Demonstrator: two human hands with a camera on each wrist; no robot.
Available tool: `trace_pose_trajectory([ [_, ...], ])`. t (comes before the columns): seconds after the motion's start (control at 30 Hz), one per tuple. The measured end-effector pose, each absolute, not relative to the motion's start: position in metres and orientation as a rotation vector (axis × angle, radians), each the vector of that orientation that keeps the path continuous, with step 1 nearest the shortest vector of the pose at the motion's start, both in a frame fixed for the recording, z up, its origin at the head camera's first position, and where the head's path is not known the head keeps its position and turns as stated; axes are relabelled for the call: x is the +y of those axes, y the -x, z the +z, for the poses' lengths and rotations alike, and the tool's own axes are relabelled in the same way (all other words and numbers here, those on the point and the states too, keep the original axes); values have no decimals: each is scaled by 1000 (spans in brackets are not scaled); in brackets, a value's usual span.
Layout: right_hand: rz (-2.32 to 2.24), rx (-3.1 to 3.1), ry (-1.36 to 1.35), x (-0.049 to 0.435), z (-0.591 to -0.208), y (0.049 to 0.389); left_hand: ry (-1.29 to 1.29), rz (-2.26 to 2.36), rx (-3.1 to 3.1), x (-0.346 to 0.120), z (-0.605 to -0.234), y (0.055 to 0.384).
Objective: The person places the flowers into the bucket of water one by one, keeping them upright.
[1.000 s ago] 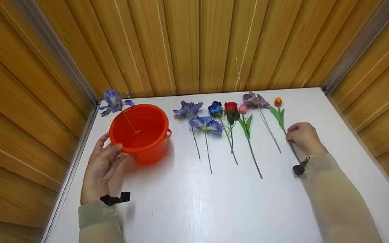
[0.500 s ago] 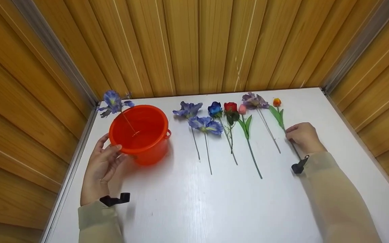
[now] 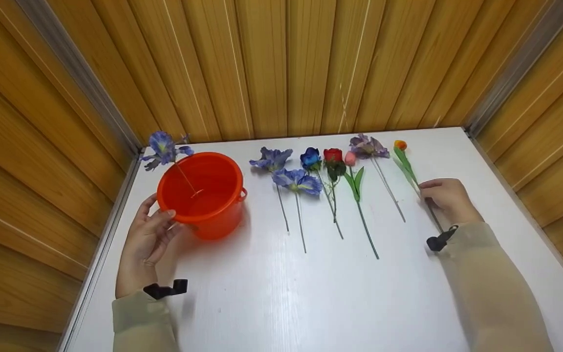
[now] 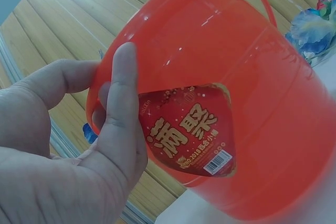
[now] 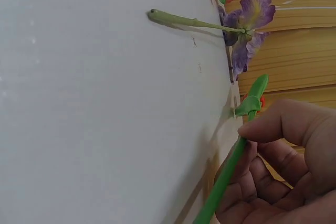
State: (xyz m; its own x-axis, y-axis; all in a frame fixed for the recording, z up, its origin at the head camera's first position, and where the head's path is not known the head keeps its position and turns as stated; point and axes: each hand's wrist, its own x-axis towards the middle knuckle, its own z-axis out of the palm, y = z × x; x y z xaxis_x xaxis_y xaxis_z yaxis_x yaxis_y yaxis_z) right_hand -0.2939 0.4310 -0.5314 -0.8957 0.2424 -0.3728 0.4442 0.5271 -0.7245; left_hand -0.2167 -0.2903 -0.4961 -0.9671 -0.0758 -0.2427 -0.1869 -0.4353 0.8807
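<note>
My left hand grips the near left rim of an orange-red plastic bucket, thumb on the rim and other fingers at its outer wall. In the left wrist view a red label shows on the bucket. One blue-purple iris leans in the bucket, its bloom over the far left rim. At the right, my right hand pinches the green stem of an orange tulip between thumb and fingers. In the right wrist view the tulip stem slants above the table, apart from its shadow.
Between the hands lie two blue irises, a blue rose, a red rose, a pink tulip and a purple iris on the white table. Wood-patterned walls enclose the back and sides.
My right hand has shifted slightly right with the orange tulip, which has turned so its leaves look narrower. The left hand and bucket have stayed almost the same.
</note>
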Motion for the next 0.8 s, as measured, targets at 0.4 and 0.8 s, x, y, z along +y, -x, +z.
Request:
trace_pose_trajectory([
  [0.4, -1507, 2435, -620, 434, -515, 290, 382, 2582, 1626, -290, -497, 217],
  [0.8, -1753, 2261, -606, 430, -495, 284, 367, 2619, 1614, -290, -497, 219],
])
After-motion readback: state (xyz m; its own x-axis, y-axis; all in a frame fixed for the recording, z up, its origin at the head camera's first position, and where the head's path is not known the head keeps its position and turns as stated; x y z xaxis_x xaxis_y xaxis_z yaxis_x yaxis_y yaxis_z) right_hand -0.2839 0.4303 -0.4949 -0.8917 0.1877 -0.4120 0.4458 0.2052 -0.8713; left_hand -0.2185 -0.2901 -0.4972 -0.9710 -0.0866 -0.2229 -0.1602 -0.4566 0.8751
